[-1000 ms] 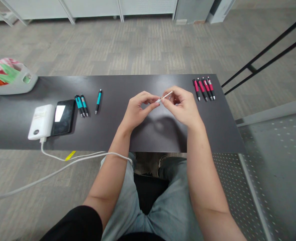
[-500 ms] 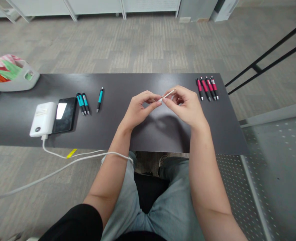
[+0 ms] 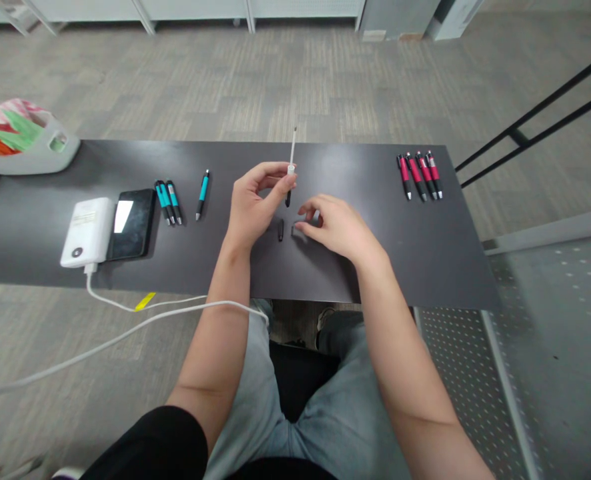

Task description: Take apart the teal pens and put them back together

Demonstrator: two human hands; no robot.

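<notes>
My left hand (image 3: 258, 200) pinches a partly dismantled pen (image 3: 290, 172) between thumb and fingers. The pen stands upright, with a white collar, a black lower end and a thin pale refill (image 3: 293, 143) sticking out of its top. My right hand (image 3: 338, 227) is low over the table, its thumb and forefinger slightly apart. Right by its thumb tip lies a small dark piece (image 3: 292, 231), perhaps a spring or a tip; whether they touch I cannot tell. A short black pen grip (image 3: 280, 230) lies just left of that piece.
Several pink-and-black pens (image 3: 419, 177) lie at the table's right end. To the left are three turquoise pens (image 3: 168, 203), one separate turquoise pen (image 3: 202, 195), a phone (image 3: 131, 227), a white power bank (image 3: 88, 232) with its cable (image 3: 100, 300), and a white basket (image 3: 65, 150).
My hands were together, holding the refill aslant. They have parted: the left has moved left with the pen upright, the right down to the table. The black pieces have come into view.
</notes>
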